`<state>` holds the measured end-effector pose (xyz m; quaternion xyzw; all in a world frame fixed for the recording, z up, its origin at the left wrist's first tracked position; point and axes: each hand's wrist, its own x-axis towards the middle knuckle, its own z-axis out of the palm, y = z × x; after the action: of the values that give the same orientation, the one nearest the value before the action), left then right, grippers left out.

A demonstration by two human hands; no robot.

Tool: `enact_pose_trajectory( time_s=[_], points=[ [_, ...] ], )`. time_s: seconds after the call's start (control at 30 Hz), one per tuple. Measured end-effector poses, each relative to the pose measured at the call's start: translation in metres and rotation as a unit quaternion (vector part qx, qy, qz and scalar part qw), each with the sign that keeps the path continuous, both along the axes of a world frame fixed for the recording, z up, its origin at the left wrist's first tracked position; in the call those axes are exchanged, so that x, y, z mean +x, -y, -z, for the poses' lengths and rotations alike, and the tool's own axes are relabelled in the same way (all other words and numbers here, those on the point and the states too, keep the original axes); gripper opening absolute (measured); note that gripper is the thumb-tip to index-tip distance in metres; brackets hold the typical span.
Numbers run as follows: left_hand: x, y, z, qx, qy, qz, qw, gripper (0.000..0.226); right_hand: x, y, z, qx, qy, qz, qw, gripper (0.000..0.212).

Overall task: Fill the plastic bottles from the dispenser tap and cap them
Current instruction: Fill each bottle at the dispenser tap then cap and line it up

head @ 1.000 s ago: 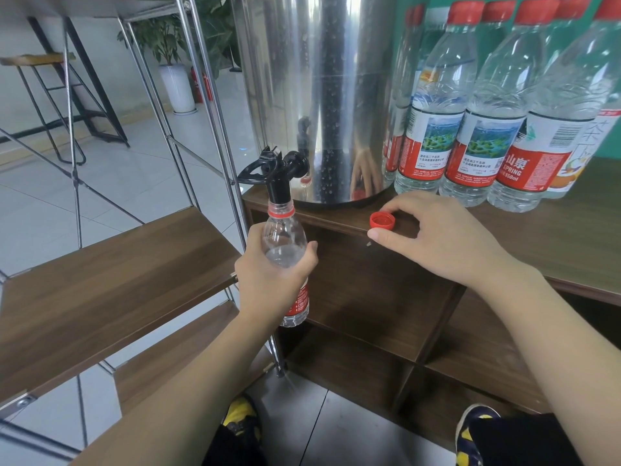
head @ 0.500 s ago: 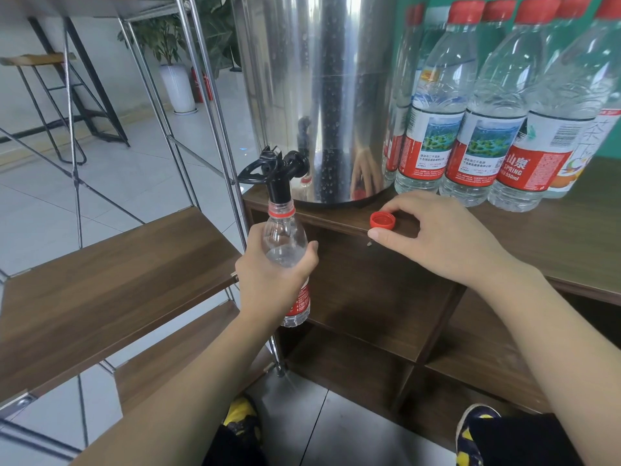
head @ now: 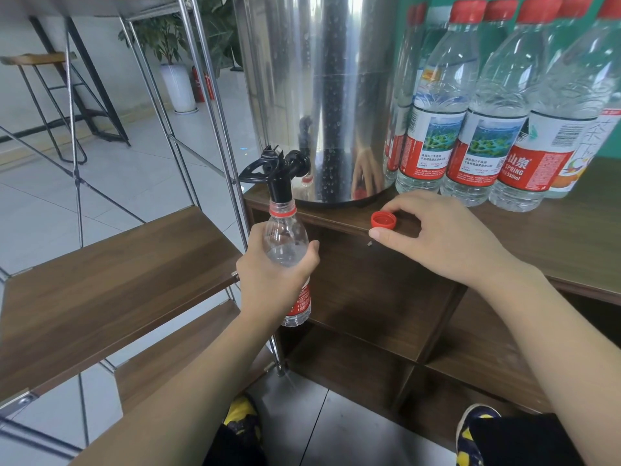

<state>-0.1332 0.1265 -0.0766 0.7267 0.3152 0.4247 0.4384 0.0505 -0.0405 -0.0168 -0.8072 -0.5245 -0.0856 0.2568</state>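
Left hand (head: pixel 268 277) is gripping the bottle (head: pixel 285 243), keeping its mouth right under the tap (head: pixel 280 183), while right hand (head: pixel 433 237) is pinching the loose cap (head: pixel 383 219), so capping's ready.

Uncapped clear bottle (head: pixel 285 243) upright under black tap (head: pixel 280 183); red cap (head: pixel 383 219) on shelf.

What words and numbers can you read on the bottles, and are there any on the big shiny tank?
"SPRING" on the red label band of a capped bottle in the row.
"550ml" below it, on the same band.
"山泉" above "SPRING", same band.
Small print and the barcode digits on the row's labels: too small to read.
Label of the held bottle: mostly hidden by the left hand, unreadable.
Steel dispenser: no text visible.
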Motion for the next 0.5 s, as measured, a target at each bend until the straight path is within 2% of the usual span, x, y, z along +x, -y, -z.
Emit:
enact_pose_trajectory(
  time_s=[0.5],
  points=[
    [0.0002, 0.0006, -0.0009, -0.004, -0.004, 0.002, 1.0, 0.056, 0.0015, -0.0003, 0.0011, -0.002, -0.001, 0.001, 1.0, 0.04]
  ],
)
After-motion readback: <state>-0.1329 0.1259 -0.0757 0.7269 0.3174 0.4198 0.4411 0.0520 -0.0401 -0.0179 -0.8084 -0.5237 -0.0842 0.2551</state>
